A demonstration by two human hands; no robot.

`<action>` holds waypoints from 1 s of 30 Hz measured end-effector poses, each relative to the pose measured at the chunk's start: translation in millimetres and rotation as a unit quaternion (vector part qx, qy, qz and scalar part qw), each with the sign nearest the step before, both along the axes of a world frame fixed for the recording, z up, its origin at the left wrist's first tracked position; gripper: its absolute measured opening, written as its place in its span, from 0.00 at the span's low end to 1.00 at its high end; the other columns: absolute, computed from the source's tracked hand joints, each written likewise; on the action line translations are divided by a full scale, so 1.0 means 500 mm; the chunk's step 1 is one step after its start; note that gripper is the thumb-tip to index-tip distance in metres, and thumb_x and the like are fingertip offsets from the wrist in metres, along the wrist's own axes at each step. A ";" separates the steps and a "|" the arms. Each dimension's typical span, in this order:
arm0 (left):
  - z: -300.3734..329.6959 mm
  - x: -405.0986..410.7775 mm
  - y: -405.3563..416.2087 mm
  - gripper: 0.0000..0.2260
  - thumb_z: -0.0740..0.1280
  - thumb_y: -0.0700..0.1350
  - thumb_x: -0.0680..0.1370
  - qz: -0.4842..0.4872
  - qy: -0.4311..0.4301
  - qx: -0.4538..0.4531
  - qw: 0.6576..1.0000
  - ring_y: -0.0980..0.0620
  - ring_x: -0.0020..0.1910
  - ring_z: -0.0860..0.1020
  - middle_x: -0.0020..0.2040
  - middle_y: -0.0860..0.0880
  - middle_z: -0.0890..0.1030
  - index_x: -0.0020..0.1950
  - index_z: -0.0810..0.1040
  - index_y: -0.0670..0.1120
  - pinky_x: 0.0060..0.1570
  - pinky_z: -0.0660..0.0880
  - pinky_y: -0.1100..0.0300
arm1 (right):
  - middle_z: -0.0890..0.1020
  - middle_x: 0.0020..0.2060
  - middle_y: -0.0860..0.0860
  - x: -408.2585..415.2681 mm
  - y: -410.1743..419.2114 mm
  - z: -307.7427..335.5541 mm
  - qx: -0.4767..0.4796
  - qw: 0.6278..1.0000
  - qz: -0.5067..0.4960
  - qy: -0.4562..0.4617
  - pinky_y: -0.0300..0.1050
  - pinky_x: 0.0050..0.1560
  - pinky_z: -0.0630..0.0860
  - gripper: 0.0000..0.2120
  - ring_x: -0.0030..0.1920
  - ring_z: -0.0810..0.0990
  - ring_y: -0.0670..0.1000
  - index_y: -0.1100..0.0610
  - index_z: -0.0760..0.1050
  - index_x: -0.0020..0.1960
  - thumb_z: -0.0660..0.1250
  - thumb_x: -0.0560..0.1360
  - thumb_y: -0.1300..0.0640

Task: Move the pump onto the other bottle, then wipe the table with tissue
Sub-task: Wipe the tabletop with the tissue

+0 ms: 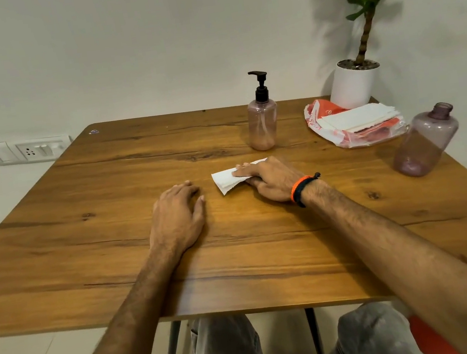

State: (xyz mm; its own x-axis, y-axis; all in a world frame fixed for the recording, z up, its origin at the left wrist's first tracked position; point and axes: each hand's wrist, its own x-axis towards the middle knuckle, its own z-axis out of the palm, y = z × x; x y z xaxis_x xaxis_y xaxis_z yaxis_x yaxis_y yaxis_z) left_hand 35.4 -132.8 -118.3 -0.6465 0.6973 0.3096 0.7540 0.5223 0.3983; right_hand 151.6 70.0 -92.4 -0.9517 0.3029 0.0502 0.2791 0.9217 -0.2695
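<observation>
A black pump [260, 85] sits on the pink bottle [262, 124] standing at the back middle of the wooden table [82, 231]. A second pink bottle [425, 141] with an open neck stands at the right edge. In the middle of the table lies a folded white tissue [225, 179]; my right hand [272, 181] grips it, fingers laid on top and thumb tucked against it, holding it down on the wood. My left hand [178, 216] rests palm down on the table just left of the tissue, holding nothing.
A plastic pack with a stack of white tissues [355, 123] lies at the back right. Behind it a potted plant [353, 84] stands in the corner. A wall socket [29, 151] is at the left. The wall runs along the table's far edge.
</observation>
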 end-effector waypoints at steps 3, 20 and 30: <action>-0.002 0.000 0.000 0.17 0.61 0.51 0.79 0.001 0.000 -0.001 1.000 0.48 0.69 0.69 0.70 0.48 0.74 0.66 0.76 0.46 0.70 0.64 0.50 | 0.68 0.73 0.46 0.026 -0.018 -0.007 0.031 0.999 0.019 0.001 0.48 0.74 0.62 0.20 0.74 0.66 0.49 0.45 0.67 0.73 0.57 0.82 0.57; 0.002 0.009 -0.002 0.17 0.61 0.49 0.79 0.007 0.006 -0.005 1.000 0.46 0.68 0.71 0.69 0.47 0.75 0.65 0.76 0.45 0.69 0.66 0.51 | 0.67 0.73 0.43 0.160 -0.124 0.004 0.081 0.992 0.091 0.013 0.47 0.66 0.71 0.22 0.72 0.67 0.44 0.44 0.65 0.73 0.57 0.81 0.57; 0.006 0.011 -0.004 0.16 0.62 0.49 0.78 -0.002 0.003 0.001 1.000 0.45 0.67 0.72 0.67 0.46 0.76 0.64 0.77 0.45 0.68 0.67 0.50 | 0.86 0.48 0.50 0.145 -0.081 0.065 -0.118 0.987 0.056 0.092 0.43 0.43 0.78 0.17 0.43 0.81 0.40 0.51 0.80 0.61 0.60 0.78 0.63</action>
State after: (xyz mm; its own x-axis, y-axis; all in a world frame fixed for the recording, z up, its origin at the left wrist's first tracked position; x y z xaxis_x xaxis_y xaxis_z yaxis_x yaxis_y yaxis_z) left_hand 41.1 -134.8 -115.4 -0.6413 0.6997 0.3149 0.7588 0.5177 0.3953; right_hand 224.0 29.3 -59.7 -0.9614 0.2202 0.1649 0.1058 0.8492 -0.5174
